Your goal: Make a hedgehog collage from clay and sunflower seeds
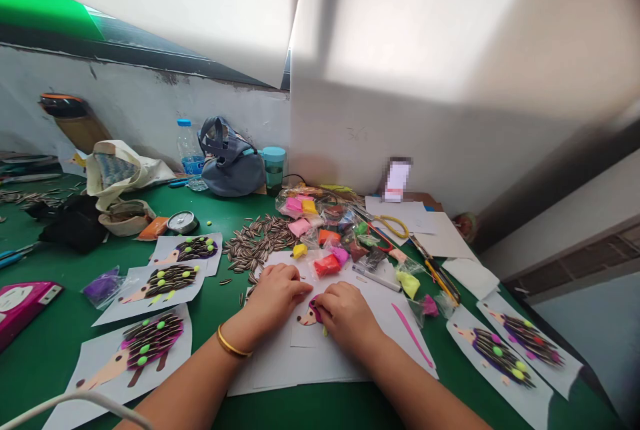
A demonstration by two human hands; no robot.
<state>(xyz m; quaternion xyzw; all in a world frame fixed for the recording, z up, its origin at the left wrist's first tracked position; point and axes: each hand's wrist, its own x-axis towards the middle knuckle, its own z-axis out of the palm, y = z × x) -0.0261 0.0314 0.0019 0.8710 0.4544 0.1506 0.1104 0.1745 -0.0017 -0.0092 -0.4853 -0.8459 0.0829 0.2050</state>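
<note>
Lying partly under right hand [346, 313]: small hedgehog figure [306, 317].

We find the card [303, 337] near, on paper sheets [270, 371]; seed pile [263, 242] farther left; clay packets [327, 265] beyond the card; at the far side, a bag [234, 170] between bottle [190, 158] and cup [274, 175]; hedgehog pictures [154, 338] left and right.

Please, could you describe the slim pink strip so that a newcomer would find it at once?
On the green tabletop, find the layered white paper sheets. Near their right edge, to the right of the person's right hand, lies the slim, bright-pink strip. Its colour sets it apart from the pale, slender pen, its thinness from the magenta lump.
</note>
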